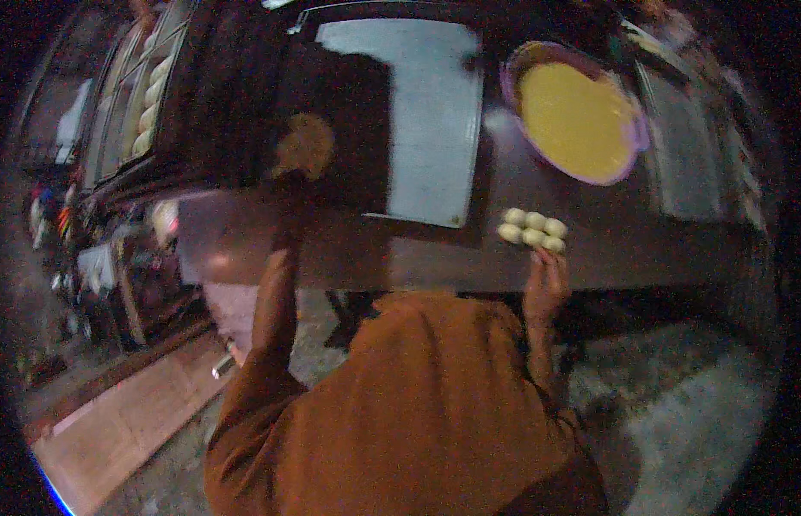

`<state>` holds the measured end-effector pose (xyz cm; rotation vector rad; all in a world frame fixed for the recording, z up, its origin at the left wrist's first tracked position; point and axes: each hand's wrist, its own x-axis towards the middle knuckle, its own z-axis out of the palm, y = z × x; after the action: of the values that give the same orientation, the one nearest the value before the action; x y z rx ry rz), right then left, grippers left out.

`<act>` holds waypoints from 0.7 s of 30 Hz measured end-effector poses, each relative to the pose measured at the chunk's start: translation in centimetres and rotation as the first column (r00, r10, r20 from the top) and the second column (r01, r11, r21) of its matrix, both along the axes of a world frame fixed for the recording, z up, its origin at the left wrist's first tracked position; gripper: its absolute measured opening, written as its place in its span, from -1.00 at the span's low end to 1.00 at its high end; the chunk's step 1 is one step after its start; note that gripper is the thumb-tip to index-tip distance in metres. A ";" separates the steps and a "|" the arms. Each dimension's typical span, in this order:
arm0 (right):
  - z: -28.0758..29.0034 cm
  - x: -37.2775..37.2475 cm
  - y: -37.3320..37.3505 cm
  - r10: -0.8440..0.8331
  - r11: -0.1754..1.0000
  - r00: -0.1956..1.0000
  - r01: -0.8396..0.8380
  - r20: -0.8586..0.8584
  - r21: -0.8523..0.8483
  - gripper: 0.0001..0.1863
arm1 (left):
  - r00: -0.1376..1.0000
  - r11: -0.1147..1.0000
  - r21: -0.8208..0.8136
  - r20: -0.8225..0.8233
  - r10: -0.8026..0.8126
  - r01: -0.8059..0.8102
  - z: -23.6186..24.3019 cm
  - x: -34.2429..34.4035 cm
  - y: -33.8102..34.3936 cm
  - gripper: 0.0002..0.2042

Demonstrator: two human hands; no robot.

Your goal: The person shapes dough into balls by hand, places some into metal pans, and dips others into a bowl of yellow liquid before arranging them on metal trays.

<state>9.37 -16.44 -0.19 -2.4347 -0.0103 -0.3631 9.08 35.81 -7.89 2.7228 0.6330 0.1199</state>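
Observation:
Several pale, round dough balls sit packed together in two rows on the brown tabletop. My right hand reaches them from the near side, with its fingertips closed on the nearest ball at the right end of the near row. Deep shadow covers my left hand, stretched forward over the left part of the table. Just beyond it is a blurred, roundish brown patch, whose kind I cannot make out. Whether the left fingers touch it is hidden by the dark.
A pale rectangular tray or sheet, partly shadowed, lies on the table ahead. At the far right, a purple basin holds a yellow mass. Another flat tray lies beyond it. On the left stands a rack with pale rounded pieces.

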 end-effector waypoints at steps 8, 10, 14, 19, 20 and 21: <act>4.4 -0.6 10.7 0.281 0.850 0.945 -0.163 -0.170 0.501 -0.79 | 0.974 0.986 -0.102 0.200 -0.106 0.128 4.4 0.5 -2.4 -0.86; 4.8 0.0 13.9 0.447 0.717 0.861 -0.183 -0.242 0.673 -0.68 | 0.939 0.960 -0.209 0.324 -0.114 0.189 6.7 0.7 -4.5 -0.86; 4.6 1.7 18.3 0.566 0.441 0.813 -0.156 -0.139 0.884 -0.53 | 0.918 0.764 -0.581 0.395 -0.038 0.282 10.8 0.5 -11.4 -0.86; 2.1 2.9 21.5 0.523 0.281 0.852 -0.200 0.025 0.939 -0.48 | 0.929 0.580 -0.765 0.367 0.038 0.279 12.6 0.0 -17.5 -0.84; 3.6 3.5 20.4 0.578 0.277 0.802 -0.016 -0.154 0.961 -0.50 | 0.963 0.581 -0.788 0.269 0.026 0.204 13.2 -0.2 -18.2 -0.79; 3.0 3.9 19.3 0.566 0.294 0.812 -0.034 -0.145 0.955 -0.49 | 0.984 0.579 -0.804 0.178 0.016 0.137 13.6 -0.1 -19.1 -0.74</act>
<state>13.23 2.82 2.78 -1.2021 -0.0601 0.3780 8.99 16.69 5.67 1.7870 0.3914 0.0213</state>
